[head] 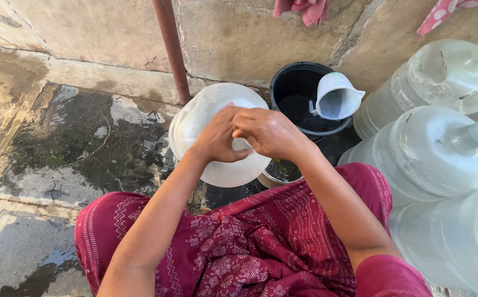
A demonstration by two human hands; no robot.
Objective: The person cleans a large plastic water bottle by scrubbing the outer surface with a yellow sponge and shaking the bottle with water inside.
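A large clear water jug (206, 118) stands upright in front of me, seen from above. Both hands meet over its top. My left hand (217, 137) curls around the neck area, fingers closed. My right hand (269, 132) presses over the same spot from the right, fingers bent and touching the left hand. The jug's mouth and any cap are hidden under my hands. My knees in maroon patterned cloth (250, 242) are just below the jug.
A black bucket (288, 82) with a white plastic pitcher (335, 96) in it sits behind the jug. Several big clear jugs (437, 148) crowd the right side. A rusty pipe (170, 44) runs up the stone wall. Wet concrete floor (68, 143) spreads left.
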